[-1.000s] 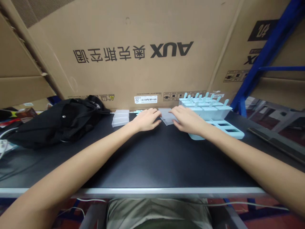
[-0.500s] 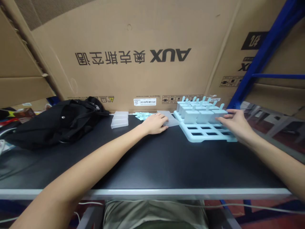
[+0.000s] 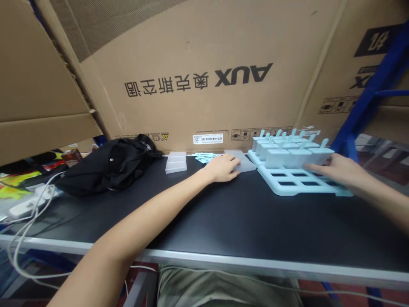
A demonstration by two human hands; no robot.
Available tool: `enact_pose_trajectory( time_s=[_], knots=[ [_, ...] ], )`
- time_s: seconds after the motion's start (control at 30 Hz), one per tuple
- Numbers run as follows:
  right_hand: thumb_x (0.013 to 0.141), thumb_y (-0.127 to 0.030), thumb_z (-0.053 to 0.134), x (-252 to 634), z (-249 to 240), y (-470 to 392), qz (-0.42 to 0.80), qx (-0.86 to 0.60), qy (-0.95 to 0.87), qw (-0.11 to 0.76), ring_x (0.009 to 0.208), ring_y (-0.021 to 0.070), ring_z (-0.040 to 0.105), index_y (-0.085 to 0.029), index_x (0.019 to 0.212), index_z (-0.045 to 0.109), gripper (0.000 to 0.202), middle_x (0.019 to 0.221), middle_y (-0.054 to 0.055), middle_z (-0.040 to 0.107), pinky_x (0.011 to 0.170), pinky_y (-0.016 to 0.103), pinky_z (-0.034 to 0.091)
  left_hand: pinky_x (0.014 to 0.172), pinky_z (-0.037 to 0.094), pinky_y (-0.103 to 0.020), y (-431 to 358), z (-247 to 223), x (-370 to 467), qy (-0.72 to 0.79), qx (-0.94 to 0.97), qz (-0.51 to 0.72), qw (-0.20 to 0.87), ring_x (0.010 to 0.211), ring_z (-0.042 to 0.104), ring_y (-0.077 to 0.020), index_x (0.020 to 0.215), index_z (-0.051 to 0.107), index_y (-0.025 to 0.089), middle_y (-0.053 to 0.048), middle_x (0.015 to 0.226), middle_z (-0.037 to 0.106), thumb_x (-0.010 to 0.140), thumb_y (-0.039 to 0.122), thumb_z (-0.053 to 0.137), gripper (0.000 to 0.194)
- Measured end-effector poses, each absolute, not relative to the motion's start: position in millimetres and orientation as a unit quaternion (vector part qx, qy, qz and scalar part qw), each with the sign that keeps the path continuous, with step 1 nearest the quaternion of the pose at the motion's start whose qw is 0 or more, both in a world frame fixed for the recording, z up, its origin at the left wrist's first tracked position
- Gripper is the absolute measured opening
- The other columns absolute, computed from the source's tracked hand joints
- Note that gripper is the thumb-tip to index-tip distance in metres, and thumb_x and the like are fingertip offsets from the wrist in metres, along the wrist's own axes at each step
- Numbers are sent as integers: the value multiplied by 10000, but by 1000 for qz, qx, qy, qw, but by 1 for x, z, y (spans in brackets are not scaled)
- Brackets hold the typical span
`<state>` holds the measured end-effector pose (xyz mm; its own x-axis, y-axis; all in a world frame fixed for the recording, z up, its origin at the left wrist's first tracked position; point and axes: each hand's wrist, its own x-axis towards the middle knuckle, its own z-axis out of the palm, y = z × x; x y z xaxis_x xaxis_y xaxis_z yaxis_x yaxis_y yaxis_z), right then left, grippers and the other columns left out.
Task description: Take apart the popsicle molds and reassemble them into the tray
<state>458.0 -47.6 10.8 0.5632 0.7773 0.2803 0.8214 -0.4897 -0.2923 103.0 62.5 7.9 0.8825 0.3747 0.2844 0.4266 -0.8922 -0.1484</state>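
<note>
A light blue rack [image 3: 287, 189] stands at the right of the black table. Several popsicle moulds with upright stick handles fill its back rows, and the front openings are bare. My right hand [image 3: 341, 169] is at the rack's right side, its thumb and fingers around the front-right mould [image 3: 320, 156]. Left of the rack, my left hand [image 3: 224, 167] rests with its fingers apart on translucent pieces [image 3: 246, 162]. Light blue sticks [image 3: 204, 157] lie behind that hand. More translucent pieces [image 3: 176, 163] sit in a row further left.
A black bag [image 3: 111, 166] lies at the left, with a white power strip [image 3: 28, 207] and cables beside it. A large cardboard box [image 3: 179, 111] rises behind the table. A blue metal frame [image 3: 367, 102] stands at the right.
The view has turned left, so everything appears further right. My right hand has closed in on the front-right mould; my left hand stays on the translucent pieces.
</note>
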Motion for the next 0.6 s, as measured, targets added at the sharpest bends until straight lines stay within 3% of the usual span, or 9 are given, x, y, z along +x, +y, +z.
enact_pose_trajectory(
  time_s=[0.1, 0.23, 0.43, 0.53, 0.6],
  knots=[
    [803, -600, 600, 451, 20, -51, 0, -879, -452, 152, 677, 247, 585, -172, 787, 620, 429, 791, 154, 674, 636, 354, 402, 939, 475, -380, 62, 7, 103, -207, -964, -128, 109, 1126, 578, -252, 1192, 545, 186, -96, 1230, 610, 948, 397, 459, 333],
    [817, -649, 551, 451, 25, -52, 4, -886, -451, 111, 706, 243, 594, -185, 591, 590, 517, 757, 189, 665, 660, 369, 386, 993, 449, -388, 60, 10, 97, -200, -962, -153, 105, 1181, 554, -252, 1275, 493, 170, -108, 1277, 595, 971, 463, 420, 428],
    [800, -666, 558, 467, 16, -43, -3, -881, -460, 113, 877, 312, 651, -146, 476, 566, 613, 873, 331, 654, 649, 406, 373, 1035, 420, -396, 64, 40, 29, -234, -944, -203, 117, 1234, 517, -248, 1245, 517, 191, -104, 1297, 587, 982, 473, 387, 407],
    [795, -654, 570, 472, 7, -38, -15, -879, -458, 135, 966, 384, 651, 26, 813, 702, 693, 977, 399, 618, 636, 412, 382, 1029, 425, -418, 80, 46, -29, -305, -920, -218, 113, 1197, 537, -261, 1154, 572, 202, -92, 1229, 627, 969, 473, 403, 369],
    [802, -643, 557, 472, 3, -38, -39, -878, -445, 169, 985, 421, 644, 180, 1139, 578, 889, 999, 433, 595, 629, 422, 392, 1031, 425, -422, 94, 41, -63, -354, -903, -226, 92, 1194, 539, -268, 1148, 579, 204, -85, 1209, 643, 945, 484, 440, 373]
  ],
)
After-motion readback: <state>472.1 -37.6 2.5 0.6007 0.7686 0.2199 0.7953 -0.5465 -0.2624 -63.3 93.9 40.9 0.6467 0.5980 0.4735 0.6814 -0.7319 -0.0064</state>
